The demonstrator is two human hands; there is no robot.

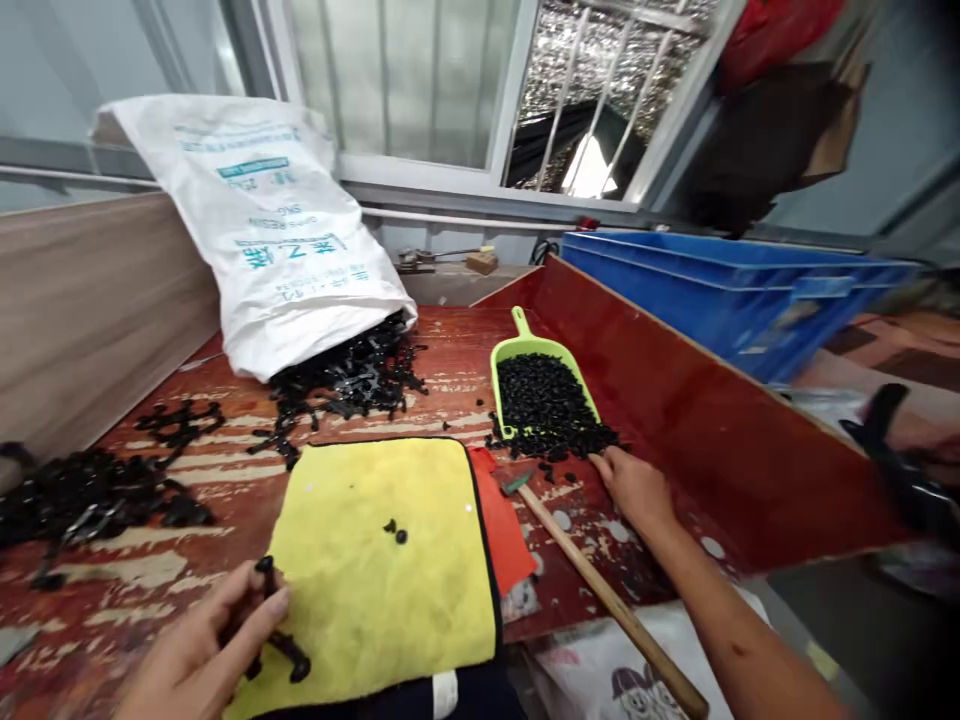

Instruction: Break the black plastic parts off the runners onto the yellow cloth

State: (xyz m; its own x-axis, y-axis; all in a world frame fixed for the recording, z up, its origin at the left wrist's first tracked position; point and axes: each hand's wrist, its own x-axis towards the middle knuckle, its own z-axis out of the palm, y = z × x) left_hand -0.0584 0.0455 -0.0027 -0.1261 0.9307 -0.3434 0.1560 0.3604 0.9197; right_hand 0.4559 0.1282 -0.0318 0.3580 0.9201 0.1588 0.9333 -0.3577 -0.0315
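My left hand (pixel 206 640) is closed on a black plastic part (pixel 289 652) with knobbed ends, over the left edge of a yellow cloth (pixel 390 600). Two tiny black bits (pixel 400 536) lie in the middle of that cloth. My right hand (pixel 636 487) has its fingertips together at the edge of a heap of small black pieces (pixel 547 395); whatever is between them is too small to tell. This heap fills a lime-green dustpan (pixel 520 322) and spills from its mouth. A wooden-handled hammer (pixel 592 585) lies between the cloth and my right arm.
A white sack (pixel 300 230) spills black parts (pixel 352 375) onto the worn red table (pixel 450 375). Another pile of black parts (pixel 90 495) lies at the left. An orange cloth (pixel 504 530) shows beneath the yellow one. Beyond a red side board (pixel 675 400) stands a blue crate (pixel 712 290).
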